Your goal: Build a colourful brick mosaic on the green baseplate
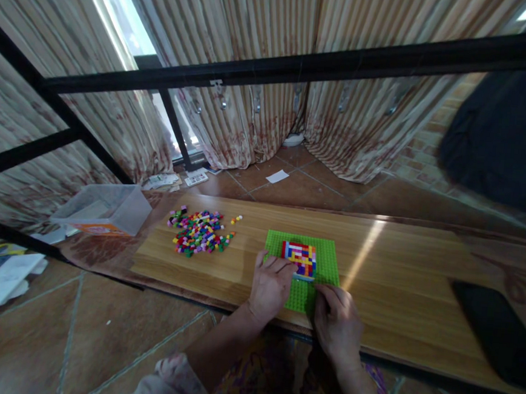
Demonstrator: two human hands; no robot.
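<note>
A green studded baseplate (327, 250) lies on the wooden board. On it sits a square patch of small building bricks (302, 258) in red, yellow, purple, blue and white, with a pale row along its near side. My left hand (270, 285) is bent over the plate's left edge, its fingertips touching the near left side of the patch. At the lower right corner of the plate, my right hand (338, 318) has its fingers closed on the edge. Whether a small brick is between those fingers is hidden.
Loose coloured bricks (201, 231) form a pile on the board's left part. Beyond it stands a clear plastic box (107, 209). A dark flat object (498, 331) lies at the right. A black metal bar (300, 69) crosses in front of curtains (257, 32).
</note>
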